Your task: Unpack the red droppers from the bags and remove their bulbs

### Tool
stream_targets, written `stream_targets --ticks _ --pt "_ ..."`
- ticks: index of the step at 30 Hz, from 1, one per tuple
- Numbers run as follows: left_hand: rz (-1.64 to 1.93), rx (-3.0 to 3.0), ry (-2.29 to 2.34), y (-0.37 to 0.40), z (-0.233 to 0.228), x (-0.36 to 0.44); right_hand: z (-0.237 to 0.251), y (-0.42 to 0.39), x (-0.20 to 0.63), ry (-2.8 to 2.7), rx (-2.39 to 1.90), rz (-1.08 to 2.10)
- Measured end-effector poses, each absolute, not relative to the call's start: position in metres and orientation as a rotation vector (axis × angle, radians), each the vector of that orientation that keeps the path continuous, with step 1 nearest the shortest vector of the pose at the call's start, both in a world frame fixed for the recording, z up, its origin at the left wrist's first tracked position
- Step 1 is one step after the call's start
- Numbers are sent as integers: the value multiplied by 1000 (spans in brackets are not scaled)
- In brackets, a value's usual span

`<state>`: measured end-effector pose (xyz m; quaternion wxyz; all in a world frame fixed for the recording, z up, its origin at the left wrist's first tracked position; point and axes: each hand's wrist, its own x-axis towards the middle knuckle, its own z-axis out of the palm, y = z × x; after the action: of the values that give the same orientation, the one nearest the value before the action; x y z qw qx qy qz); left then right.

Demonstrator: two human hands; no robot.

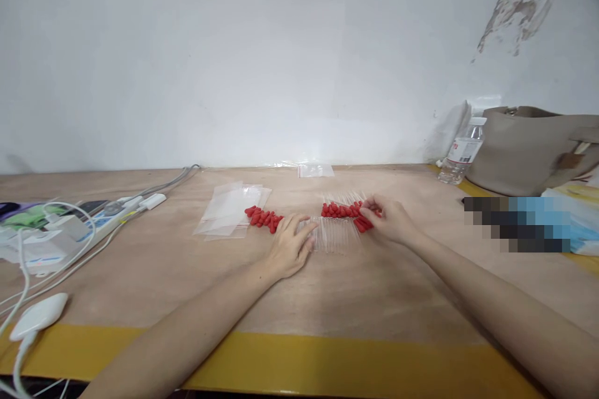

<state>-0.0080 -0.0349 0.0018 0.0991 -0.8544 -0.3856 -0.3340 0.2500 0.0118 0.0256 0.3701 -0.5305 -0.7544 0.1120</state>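
A row of thin clear tubes [336, 238] lies side by side on the table, with more clear tubes behind it. My left hand [289, 245] rests palm down at the row's left end, fingers apart and touching the tube tops. A heap of small red rubber bulbs [262, 218] lies to its left. More red bulbs [340, 209] lie along the far side of the row. At the row's right end, my right hand [389, 217] pinches a red bulb among others there; its fingertips partly hide it.
Clear plastic bags [223, 212] lie left of the bulbs, another bag [316, 170] by the wall. A power strip [105, 218] with cables fills the left. At right stand a water bottle [462, 153] and a grey bag [524, 149], near blue items [573, 218].
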Motion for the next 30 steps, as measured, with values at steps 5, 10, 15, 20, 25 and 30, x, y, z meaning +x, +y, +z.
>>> stream_targets --ticks 5,10,15,20,25,30 --pt "-943 -2372 -1037 -34 5 -6 9 -21 223 -2075 -977 215" --pt "-761 -2454 -896 -31 1 -10 1 -31 212 -2079 -902 227" --pt "-668 -2457 -880 -35 2 -9 1 -35 206 -2153 -875 45" --pt "-607 -2473 -878 -42 7 -2 -3 -37 196 -2228 -830 -309" --pt "-661 -2529 -918 -38 3 -2 -8 -35 195 -2225 -763 -441" --pt "-696 -2542 -933 -37 2 -3 -8 -31 199 -2247 -687 -529"
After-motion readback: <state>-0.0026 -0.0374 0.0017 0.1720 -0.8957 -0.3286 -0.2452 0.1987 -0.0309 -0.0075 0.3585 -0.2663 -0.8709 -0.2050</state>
